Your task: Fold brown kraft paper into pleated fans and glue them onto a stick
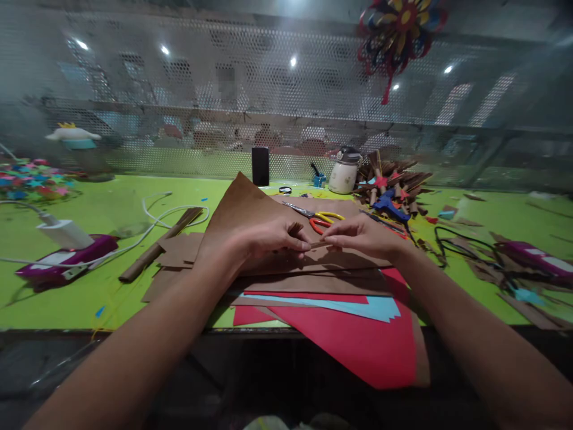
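Observation:
My left hand (275, 237) is closed around a small piece of brown paper (317, 245), whose folded or bunched end pokes up above the thumb. The fingertips of my right hand (363, 236) pinch the right end of the same piece. Both hands hover over a stack of brown paper sheets (304, 283), one with a tall pointed corner rising at the back left. Just behind my fingers lie scissors (329, 216) with red and yellow handles. Red paper (358, 340) and light blue paper (376, 307) stick out from under the stack, the red hanging past the table edge.
Left are a purple power strip (67, 263) with a white charger (65, 233), a white cable and a brown paper roll (156, 251). Behind stand a phone (260, 166) and a jar (344, 172). A blue glue gun (391, 206) lies by bundled brown paper rolls (380, 179), right.

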Action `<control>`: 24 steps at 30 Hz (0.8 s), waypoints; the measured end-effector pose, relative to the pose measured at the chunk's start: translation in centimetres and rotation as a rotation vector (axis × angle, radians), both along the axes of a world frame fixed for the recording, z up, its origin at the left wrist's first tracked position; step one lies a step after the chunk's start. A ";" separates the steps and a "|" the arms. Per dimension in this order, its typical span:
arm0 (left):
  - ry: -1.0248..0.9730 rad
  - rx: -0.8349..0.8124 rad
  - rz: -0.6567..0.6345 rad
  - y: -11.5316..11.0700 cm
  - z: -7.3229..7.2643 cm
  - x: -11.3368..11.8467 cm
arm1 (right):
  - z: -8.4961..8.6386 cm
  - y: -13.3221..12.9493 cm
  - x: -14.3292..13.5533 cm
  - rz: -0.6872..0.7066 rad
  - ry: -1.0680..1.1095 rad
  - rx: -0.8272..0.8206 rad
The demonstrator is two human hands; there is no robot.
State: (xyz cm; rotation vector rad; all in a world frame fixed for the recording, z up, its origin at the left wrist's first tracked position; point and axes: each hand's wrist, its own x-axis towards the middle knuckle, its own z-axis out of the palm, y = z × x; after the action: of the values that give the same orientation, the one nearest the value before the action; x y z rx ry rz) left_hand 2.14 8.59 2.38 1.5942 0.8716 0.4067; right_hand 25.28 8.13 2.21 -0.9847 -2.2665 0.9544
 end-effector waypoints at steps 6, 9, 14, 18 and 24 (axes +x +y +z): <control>0.007 0.060 -0.014 0.0 0.3 0.1 | -0.3 0.0 -0.4 -0.010 -0.008 0.147; -0.024 -0.004 -0.003 -0.3 0.5 0.2 | -0.9 0.3 -0.2 0.010 0.038 0.196; -0.107 -0.080 0.042 -0.7 0.2 0.3 | -1.2 0.7 0.1 0.012 0.028 0.303; -0.030 -0.032 -0.009 -0.3 0.1 0.3 | -1.3 0.9 0.0 0.024 0.048 0.342; 0.038 0.029 -0.021 0.0 0.3 0.3 | -0.8 0.4 -0.2 0.011 0.045 0.220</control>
State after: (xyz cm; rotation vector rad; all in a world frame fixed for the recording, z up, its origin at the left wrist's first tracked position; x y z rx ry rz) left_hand 2.43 8.60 2.64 1.6407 0.8804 0.3771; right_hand 25.06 8.56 1.45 -0.8473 -2.2825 0.7052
